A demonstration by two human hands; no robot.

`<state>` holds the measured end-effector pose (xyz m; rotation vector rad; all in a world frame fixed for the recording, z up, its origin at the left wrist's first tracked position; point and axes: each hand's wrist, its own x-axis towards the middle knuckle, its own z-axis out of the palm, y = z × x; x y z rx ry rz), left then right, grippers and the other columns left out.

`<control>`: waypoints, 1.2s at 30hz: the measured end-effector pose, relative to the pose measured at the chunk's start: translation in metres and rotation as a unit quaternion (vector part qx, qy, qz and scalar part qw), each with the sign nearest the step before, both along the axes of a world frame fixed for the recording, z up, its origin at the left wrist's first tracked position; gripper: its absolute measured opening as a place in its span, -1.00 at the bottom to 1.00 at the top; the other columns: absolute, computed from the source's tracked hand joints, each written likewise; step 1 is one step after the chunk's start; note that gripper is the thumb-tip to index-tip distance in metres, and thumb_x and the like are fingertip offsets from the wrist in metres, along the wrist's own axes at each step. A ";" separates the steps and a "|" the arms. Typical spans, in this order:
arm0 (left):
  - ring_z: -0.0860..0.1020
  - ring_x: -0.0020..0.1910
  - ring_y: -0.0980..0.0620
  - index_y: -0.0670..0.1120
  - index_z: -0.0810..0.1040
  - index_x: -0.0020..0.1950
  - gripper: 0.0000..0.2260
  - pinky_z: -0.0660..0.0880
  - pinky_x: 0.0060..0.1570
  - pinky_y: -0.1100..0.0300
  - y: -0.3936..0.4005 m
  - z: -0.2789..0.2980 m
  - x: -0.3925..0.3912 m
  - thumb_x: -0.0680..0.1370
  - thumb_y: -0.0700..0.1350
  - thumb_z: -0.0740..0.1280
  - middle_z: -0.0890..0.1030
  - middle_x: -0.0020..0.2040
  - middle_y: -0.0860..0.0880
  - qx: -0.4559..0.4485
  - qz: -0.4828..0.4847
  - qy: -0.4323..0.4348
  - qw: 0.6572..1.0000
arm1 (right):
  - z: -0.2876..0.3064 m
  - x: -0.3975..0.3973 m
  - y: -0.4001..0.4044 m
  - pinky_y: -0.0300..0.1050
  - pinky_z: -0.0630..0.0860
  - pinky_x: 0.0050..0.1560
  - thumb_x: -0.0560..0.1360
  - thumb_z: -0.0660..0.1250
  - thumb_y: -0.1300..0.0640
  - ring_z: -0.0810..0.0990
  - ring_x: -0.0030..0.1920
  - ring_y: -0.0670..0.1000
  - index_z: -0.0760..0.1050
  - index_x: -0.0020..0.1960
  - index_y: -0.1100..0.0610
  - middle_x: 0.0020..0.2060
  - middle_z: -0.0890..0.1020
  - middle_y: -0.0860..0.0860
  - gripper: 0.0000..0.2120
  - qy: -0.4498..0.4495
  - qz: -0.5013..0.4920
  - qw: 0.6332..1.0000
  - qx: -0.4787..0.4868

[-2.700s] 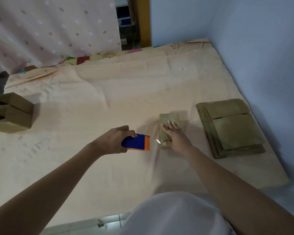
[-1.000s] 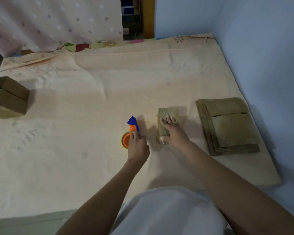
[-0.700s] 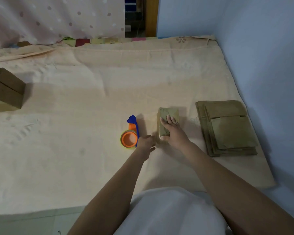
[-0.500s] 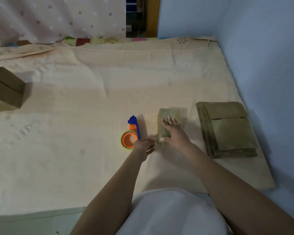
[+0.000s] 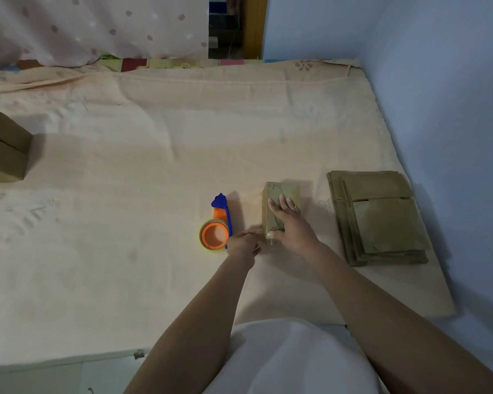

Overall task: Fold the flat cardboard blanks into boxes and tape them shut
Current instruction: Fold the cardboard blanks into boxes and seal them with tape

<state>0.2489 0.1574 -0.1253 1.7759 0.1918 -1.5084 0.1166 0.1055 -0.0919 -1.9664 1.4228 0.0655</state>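
Note:
A small folded cardboard box [image 5: 285, 189] lies on the peach bed sheet [image 5: 125, 172]. My right hand [image 5: 292, 226] presses flat on its top, fingers straight, with the thumb at the near end. My left hand [image 5: 244, 243] is just left of the box's near end, its fingertips reaching to the near left corner, and I see nothing held in it. The orange and blue tape dispenser [image 5: 215, 231] lies on the sheet right beside my left hand. A stack of flat cardboard blanks [image 5: 382, 220] sits to the right of the box.
Finished cardboard boxes [image 5: 3, 146] stand at the left edge of the sheet. A blue wall [image 5: 453, 109] runs close along the right side, and a dotted curtain [image 5: 97, 27] hangs at the back. The bed's front edge is near my body.
My left hand put the tape dispenser down on the sheet, let go of it and moved right to the box's near end. My right hand stayed pressed on the box.

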 end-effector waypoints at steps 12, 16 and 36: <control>0.57 -0.22 -0.01 -0.11 0.66 0.02 -0.89 0.54 -0.23 0.15 -0.002 0.014 -0.019 0.50 -0.17 0.46 0.62 -0.20 -0.04 -0.026 -0.075 -0.199 0.977 | 0.000 0.001 0.001 -0.11 -0.11 0.55 0.57 0.39 0.07 -0.23 0.61 0.00 -0.06 0.64 -0.06 0.63 -0.14 0.00 -0.18 0.002 0.001 1.000 -0.003; 0.42 -0.40 0.12 -0.19 0.69 0.03 -0.81 0.32 -0.43 0.24 0.005 0.018 -0.017 0.62 -0.15 0.31 0.55 -0.33 -0.02 -0.052 -0.185 -0.267 0.944 | -0.001 0.001 0.000 -0.11 -0.16 0.55 0.57 0.40 0.08 -0.22 0.61 0.04 -0.06 0.64 -0.03 0.63 -0.14 0.04 -0.17 0.000 0.006 1.000 -0.006; 0.61 -0.03 -0.12 0.02 0.55 0.33 -0.53 0.56 -0.03 0.10 -0.007 0.034 -0.010 0.50 -0.36 0.25 0.66 0.01 -0.11 -0.216 -0.458 -0.433 0.745 | 0.015 -0.025 -0.026 -0.02 0.41 0.43 0.51 0.10 0.45 0.48 0.39 0.05 0.52 0.38 0.03 0.36 0.54 0.08 -0.43 -0.153 -0.112 0.981 0.039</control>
